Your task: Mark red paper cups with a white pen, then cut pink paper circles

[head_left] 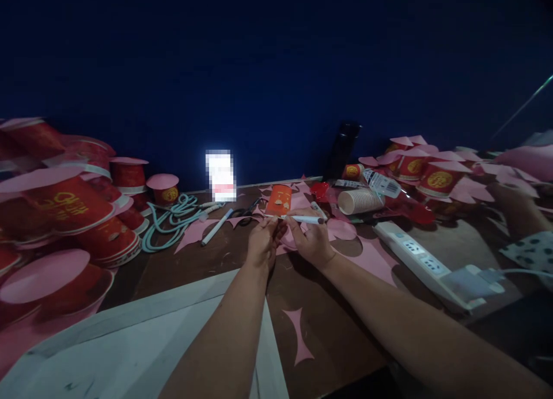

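In the middle of the table a red paper cup (279, 200) with its white rim toward me is between my hands. My left hand (262, 242) is closed, its fingers pinching at the cup's rim. My right hand (313, 240) is closed too, with a white marker pen (307, 219) lying across its fingers, and its fingertips are at the cup's rim. Pink paper lies under and beside the right hand; whether it is fixed to the cup I cannot tell. Another white marker (216, 227) lies to the left of my hands, close to dark-handled scissors (248, 213).
Red cups with pink paper discs (73, 200) pile up at left; more (440, 177) stand at right. A teal cord (173, 223), a stack of paper cups (358, 201), a plastic bottle (382, 183) and a power strip (419, 261) surround the hands. Another person's hand (514, 206) is at far right.
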`<state>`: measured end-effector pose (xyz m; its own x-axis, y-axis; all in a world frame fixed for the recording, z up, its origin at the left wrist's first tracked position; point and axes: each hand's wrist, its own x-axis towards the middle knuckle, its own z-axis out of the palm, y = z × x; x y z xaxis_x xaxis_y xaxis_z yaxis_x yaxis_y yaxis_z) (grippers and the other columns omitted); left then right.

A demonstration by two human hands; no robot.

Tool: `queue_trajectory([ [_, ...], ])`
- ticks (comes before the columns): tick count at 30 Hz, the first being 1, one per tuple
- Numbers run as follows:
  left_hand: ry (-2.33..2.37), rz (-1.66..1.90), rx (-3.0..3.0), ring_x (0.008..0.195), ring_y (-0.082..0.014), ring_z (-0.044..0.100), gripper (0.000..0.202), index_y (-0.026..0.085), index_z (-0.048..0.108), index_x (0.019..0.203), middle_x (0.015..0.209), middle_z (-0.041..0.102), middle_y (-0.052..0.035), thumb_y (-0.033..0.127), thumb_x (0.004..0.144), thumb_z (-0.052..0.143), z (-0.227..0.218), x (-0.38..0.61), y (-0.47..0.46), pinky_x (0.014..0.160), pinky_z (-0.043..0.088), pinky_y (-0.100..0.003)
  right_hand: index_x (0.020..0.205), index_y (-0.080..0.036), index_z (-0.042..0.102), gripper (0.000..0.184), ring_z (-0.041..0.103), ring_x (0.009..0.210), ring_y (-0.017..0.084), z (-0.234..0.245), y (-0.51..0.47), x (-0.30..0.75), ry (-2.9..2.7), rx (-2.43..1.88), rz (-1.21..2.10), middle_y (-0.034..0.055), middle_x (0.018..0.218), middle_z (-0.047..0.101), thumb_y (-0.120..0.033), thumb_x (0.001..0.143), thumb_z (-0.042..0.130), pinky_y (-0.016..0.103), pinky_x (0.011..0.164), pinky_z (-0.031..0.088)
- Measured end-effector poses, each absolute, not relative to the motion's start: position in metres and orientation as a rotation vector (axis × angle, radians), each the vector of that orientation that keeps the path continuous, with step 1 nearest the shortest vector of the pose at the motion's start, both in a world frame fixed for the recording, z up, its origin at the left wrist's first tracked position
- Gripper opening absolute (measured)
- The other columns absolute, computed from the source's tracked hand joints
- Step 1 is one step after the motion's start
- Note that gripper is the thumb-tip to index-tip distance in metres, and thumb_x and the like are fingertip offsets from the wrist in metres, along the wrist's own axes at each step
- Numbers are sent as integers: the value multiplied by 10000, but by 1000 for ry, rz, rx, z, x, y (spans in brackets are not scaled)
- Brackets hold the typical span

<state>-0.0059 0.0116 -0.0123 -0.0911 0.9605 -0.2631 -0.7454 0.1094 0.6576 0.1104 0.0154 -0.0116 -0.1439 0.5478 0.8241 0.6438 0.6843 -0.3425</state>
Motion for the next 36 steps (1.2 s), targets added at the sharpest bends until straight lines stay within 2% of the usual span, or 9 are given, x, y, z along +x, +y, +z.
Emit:
queue_trajectory([
  [11,827,1462,369,593,-65,621,49,108,624,761,666,644,-23,91,791,590,-10,-6,10,651,505,-166,906,-198,611,95,621,892,195,-14,16,110,-1786,-956,-121,63,929,689,-253,871,541,375,856,437],
  [20,805,1475,341,597,-79,627,39,105,608,742,660,647,-34,93,779,613,-12,-6,11,715,516,-213,905,-214,612,101,633,834,197,-11,13,110,-1700,-966,-75,57,845,684,-270,871,535,393,864,469],
  [30,829,1466,328,575,-68,612,96,94,612,740,637,636,-27,67,810,551,-7,-4,9,644,498,-183,894,-199,601,92,631,900,203,-14,13,108,-1760,-955,-55,65,895,684,-261,866,538,383,855,469],
  [36,824,1454,339,600,-74,626,85,94,618,746,656,647,-42,75,809,564,-5,-5,8,665,506,-181,905,-219,617,99,624,908,212,-14,16,110,-1766,-978,-90,67,909,686,-268,873,537,403,879,449],
])
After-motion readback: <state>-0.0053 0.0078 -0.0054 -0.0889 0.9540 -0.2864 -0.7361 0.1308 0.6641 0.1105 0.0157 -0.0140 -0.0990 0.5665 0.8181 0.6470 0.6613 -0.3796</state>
